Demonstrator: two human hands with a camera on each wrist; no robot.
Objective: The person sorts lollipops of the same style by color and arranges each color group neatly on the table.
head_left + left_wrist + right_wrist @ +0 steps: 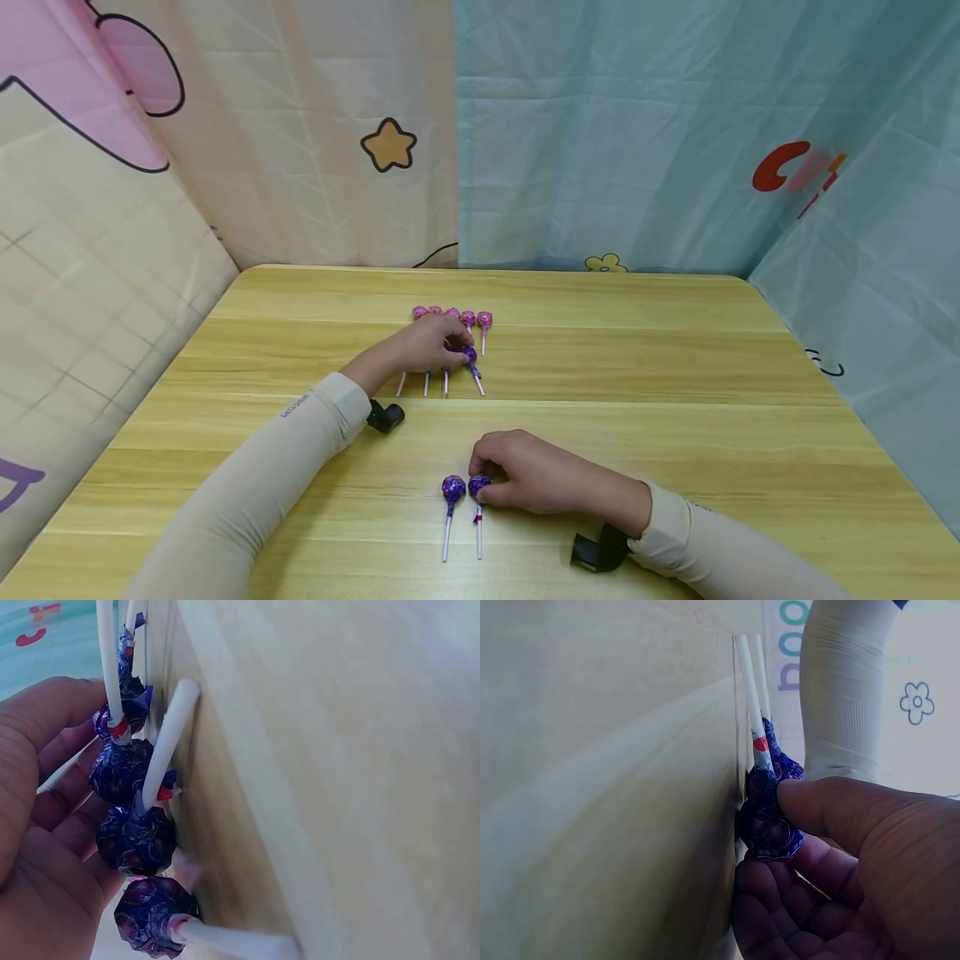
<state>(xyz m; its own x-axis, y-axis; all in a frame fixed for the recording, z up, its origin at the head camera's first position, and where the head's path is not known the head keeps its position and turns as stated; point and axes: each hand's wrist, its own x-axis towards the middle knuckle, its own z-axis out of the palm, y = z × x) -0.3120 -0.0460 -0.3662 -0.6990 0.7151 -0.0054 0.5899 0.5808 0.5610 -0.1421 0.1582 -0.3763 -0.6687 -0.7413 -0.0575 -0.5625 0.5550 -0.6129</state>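
Note:
My left hand (431,343) reaches over a row of purple-wrapped lollipops on the wooden table, pinching the ball of the rightmost purple lollipop (470,356). Its thumb and fingers (64,712) show beside several purple balls in the left wrist view. The other balls in that row lie mostly under the hand in the head view, their white sticks pointing toward me. Nearer, my right hand (536,473) pinches a purple lollipop (769,825) between thumb and fingers. Just left of it lies a second purple lollipop (453,489), stick also toward me.
Behind the left hand, several pink-wrapped lollipops (485,320) form a row, partly covered by that hand. The pale wooden table (675,358) meets patterned curtains (600,142) at its back and sides. A black wrist camera (600,550) sits under the right sleeve.

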